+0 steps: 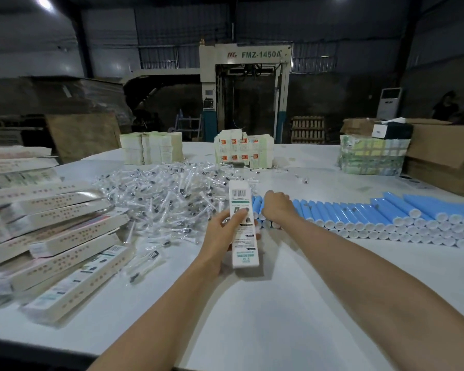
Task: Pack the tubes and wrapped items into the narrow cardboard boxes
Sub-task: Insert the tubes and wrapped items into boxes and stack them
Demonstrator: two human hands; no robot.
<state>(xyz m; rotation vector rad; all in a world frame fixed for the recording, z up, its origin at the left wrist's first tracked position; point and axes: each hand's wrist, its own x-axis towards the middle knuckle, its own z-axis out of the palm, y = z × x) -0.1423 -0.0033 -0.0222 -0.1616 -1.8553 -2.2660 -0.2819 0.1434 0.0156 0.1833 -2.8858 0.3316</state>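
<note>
My left hand (224,232) grips a narrow white cardboard box (243,226) with a barcode near its far end, holding it lengthwise above the table. My right hand (277,207) reaches to the left end of a long row of blue tubes (386,215) with white caps and its fingers curl over the tubes there. A wide heap of clear-wrapped brush heads (166,199) lies just left of the box.
Filled narrow boxes (65,236) are stacked at the left on the white table (279,303). Bundles of flat box blanks (152,147) (243,151) (373,156) stand at the far edge, with brown cartons (445,156) at the far right.
</note>
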